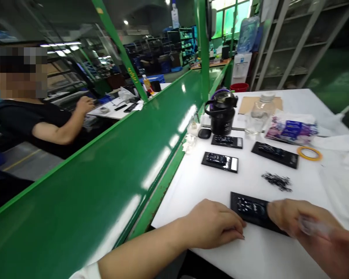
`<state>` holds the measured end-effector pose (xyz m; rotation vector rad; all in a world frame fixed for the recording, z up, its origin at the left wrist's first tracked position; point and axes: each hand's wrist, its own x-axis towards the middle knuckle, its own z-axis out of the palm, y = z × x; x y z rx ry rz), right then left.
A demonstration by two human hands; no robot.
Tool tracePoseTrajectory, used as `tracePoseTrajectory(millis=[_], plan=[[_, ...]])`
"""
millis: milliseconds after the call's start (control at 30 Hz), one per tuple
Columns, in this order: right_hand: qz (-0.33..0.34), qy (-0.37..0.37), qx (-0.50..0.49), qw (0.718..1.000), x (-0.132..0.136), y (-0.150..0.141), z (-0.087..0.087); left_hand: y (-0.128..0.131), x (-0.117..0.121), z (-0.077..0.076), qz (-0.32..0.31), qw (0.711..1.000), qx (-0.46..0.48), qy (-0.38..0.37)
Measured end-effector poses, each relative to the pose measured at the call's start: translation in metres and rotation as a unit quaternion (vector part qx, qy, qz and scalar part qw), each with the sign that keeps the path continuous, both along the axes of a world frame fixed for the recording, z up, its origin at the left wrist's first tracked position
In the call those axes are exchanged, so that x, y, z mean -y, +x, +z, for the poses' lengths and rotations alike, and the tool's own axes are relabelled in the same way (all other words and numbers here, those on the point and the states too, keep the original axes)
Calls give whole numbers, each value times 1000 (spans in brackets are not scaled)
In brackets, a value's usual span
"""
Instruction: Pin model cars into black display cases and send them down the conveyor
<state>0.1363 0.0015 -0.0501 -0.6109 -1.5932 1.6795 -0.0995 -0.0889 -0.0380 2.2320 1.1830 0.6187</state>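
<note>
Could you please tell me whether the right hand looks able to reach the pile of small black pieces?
Probably yes: the loose pile of small black pieces lies on the white tabletop just beyond the right hand, with nothing tall between them.

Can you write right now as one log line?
left hand: by black base; right hand: over base's right end, blurred; model car: on base; black bits: piled beyond base

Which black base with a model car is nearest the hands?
The frontmost black base, between the left hand and the right hand; the other three bases lie farther back.
</note>
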Motion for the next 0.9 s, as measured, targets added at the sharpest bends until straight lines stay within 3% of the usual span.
tracePoseTrajectory(millis=[100, 233, 467, 700, 767, 833, 900], plan=[[42, 67, 24, 997, 8, -8, 21, 0, 2, 4, 26, 1000, 14, 10], [49, 72, 20, 996, 0, -25, 32, -5, -4, 2, 36, 999, 10, 21], [13, -74, -151, 986, -19, -31, 33, -8, -7, 1, 28, 999, -13, 15], [-89, -199, -303, 928, -34, -3, 43, -5, -5, 6, 43, 999, -9, 5], [-151, -156, -258, 941, -40, 3, 38, -4, -5, 7, 38, 999, -1, 3], [-257, -43, -141, 955, -42, 7, 29, -5, -5, 8, 33, 999, 9, 5], [-351, 75, -29, 933, -33, 10, 22, -5, -5, 8, 32, 999, 12, 9]])
